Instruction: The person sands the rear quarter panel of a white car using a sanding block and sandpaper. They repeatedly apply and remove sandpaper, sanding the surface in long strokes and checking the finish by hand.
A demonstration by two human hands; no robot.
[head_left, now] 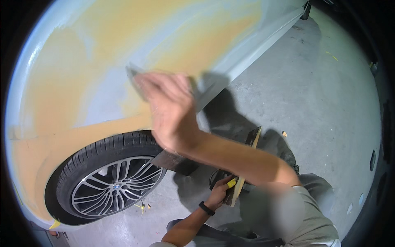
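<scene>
My right hand (173,109) reaches up to the car body panel (103,96), fingers closed on a thin dark flat blade, seemingly a spreader (136,82). Motion blurs hand and blade; whether the blade touches the panel I cannot tell. Yellow-orange patches and pale blue-grey areas cover the panel. Lower down, my left hand (222,192), a dark band at its wrist, is closed on a flat dark board (236,193) with a yellowish edge. Something yellow (232,182) shows by its fingers. My right forearm hides the board's middle.
Below the panel is the wheel (117,187) with a black tyre and silver spokes. A dark flat piece (175,161) juts out beside the tyre. Yellow scraps (143,207) lie on the grey floor (288,90). My bent legs (224,230) are close below the board.
</scene>
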